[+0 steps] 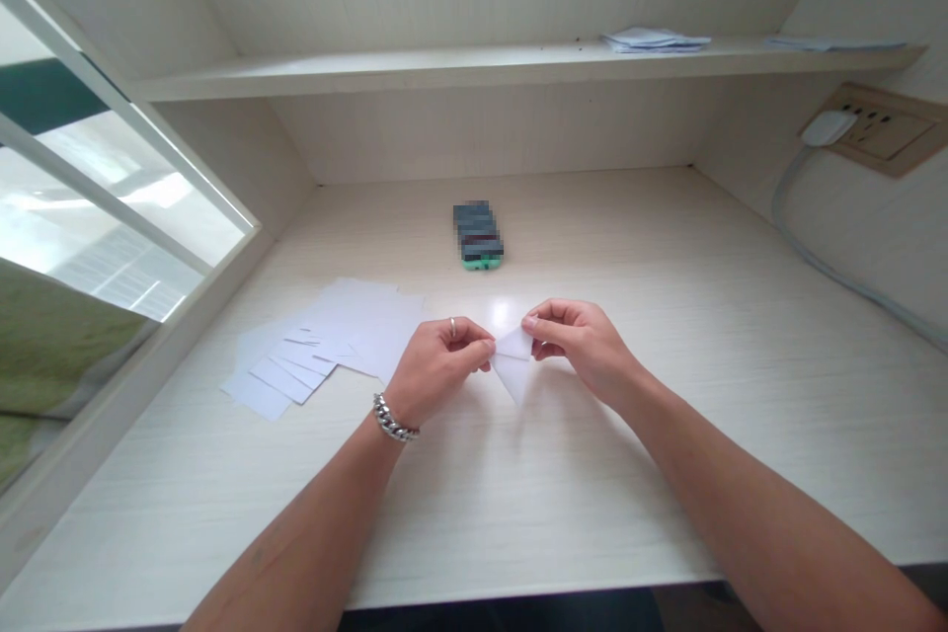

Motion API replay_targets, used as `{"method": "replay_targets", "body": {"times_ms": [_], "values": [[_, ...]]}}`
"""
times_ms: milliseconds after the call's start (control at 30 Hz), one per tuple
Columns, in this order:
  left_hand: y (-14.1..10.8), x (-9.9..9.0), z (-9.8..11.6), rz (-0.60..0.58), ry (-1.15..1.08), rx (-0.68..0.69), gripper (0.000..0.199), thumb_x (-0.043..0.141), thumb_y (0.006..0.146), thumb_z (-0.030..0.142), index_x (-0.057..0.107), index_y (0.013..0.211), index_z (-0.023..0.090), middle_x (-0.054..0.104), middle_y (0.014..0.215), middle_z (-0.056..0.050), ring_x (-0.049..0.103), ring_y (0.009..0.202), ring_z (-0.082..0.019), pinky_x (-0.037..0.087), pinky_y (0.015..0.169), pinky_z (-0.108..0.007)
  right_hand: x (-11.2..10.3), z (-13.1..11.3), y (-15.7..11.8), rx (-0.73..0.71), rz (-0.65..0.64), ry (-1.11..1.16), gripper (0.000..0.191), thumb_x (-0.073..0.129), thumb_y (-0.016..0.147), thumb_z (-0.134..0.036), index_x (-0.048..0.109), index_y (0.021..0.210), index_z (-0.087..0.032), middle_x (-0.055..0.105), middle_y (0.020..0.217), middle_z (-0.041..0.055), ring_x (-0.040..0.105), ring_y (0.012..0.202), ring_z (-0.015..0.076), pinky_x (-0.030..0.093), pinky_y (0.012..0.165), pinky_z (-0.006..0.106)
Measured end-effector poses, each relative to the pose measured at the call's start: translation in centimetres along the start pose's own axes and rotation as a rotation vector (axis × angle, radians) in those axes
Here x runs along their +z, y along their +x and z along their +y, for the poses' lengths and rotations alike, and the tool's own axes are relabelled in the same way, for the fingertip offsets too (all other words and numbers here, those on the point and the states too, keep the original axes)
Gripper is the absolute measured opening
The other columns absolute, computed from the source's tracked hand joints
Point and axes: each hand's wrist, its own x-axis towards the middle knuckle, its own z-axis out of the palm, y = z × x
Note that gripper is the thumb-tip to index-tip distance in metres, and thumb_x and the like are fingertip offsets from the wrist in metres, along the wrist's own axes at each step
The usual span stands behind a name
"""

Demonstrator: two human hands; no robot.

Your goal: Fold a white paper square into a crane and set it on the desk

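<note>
Pale wood-grain surrounds you: the desk [533, 513] spreads under both your forearms, and above its back part runs a long shelf [415, 69]. Off to your left is a window [111, 178] with light frame bars, a green cloth [59, 355] hanging across its nearer part. To your right, a grey cable [859, 289] curves down along the side wall.

On the desk, left of your hands, white paper sheets [370, 316] lie in a loose, overlapping spread. Your left hand [444, 360] and right hand [582, 341] face each other near the middle of the desk. At the upper right, a wood-toned socket panel [904, 133] sits on the wall, and a small paper stack [656, 41] rests on the shelf.

Beyond your hands lies a dark, blurred-out device [480, 235] with a green end towards you. Between your hands is a folded paper [513, 360], its point downward; your left thumb and fingers pinch one edge, your right ones the upper opposite corner. Whether its tip touches the desk, you cannot tell.

A white plug [828, 128] fills one socket. Your left wrist wears a silver chain bracelet [395, 420], and one left finger a ring [452, 327].
</note>
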Motion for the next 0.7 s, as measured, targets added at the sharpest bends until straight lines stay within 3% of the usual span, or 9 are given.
{"method": "replay_targets", "body": {"times_ms": [167, 367, 467, 567, 700], "values": [[-0.1, -0.1, 0.3, -0.008, -0.076, -0.040, 0.011, 0.063, 0.069, 0.015, 0.067, 0.059, 0.015, 0.064, 0.055, -0.001, 0.057, 0.055, -0.012, 0.045, 0.056, -0.023, -0.3, -0.1, 0.0, 0.010, 0.000, 0.062, 0.019, 0.074, 0.071, -0.033, 0.067, 0.068, -0.016, 0.061, 0.063, 0.0008, 0.054, 0.059, 0.0121, 0.044, 0.060, 0.027], [-0.1, -0.3, 0.0, 0.000, -0.133, -0.048, 0.009, 0.064, 0.072, 0.015, 0.072, 0.068, 0.014, 0.069, 0.063, -0.004, 0.063, 0.062, -0.015, 0.051, 0.062, -0.026, -0.9, -0.2, 0.1, 0.014, 0.019, 0.097, 0.016, 0.073, 0.071, -0.031, 0.066, 0.067, -0.016, 0.060, 0.064, 0.0005, 0.054, 0.060, 0.0121, 0.044, 0.059, 0.027], [-0.1, -0.3, -0.2, 0.018, -0.096, 0.037, 0.009, 0.067, 0.073, 0.016, 0.075, 0.078, 0.015, 0.073, 0.073, -0.006, 0.066, 0.069, -0.016, 0.054, 0.067, -0.027, -1.2, -0.2, 0.2, 0.048, 0.013, 0.141, 0.015, 0.074, 0.070, -0.029, 0.066, 0.068, -0.016, 0.060, 0.064, 0.0007, 0.053, 0.060, 0.0118, 0.043, 0.058, 0.026], [-0.3, -0.1, -0.5, -0.027, -0.101, 0.189, 0.020, 0.071, 0.072, 0.019, 0.076, 0.092, 0.017, 0.074, 0.096, -0.009, 0.069, 0.085, -0.019, 0.056, 0.076, -0.030, -1.0, -0.1, 0.2, 0.112, -0.040, 0.180, 0.014, 0.074, 0.069, -0.027, 0.067, 0.070, -0.015, 0.057, 0.062, 0.0005, 0.051, 0.057, 0.0111, 0.041, 0.055, 0.025], [-0.5, 0.1, -0.8, -0.045, -0.115, 0.300, 0.008, 0.072, 0.075, 0.022, 0.076, 0.081, 0.018, 0.073, 0.105, -0.010, 0.067, 0.097, -0.021, 0.056, 0.082, -0.031, -0.6, 0.1, 0.0, 0.162, -0.126, 0.170, 0.015, 0.073, 0.071, -0.027, 0.067, 0.071, -0.014, 0.054, 0.061, 0.0000, 0.048, 0.055, 0.0100, 0.038, 0.052, 0.024]]}}
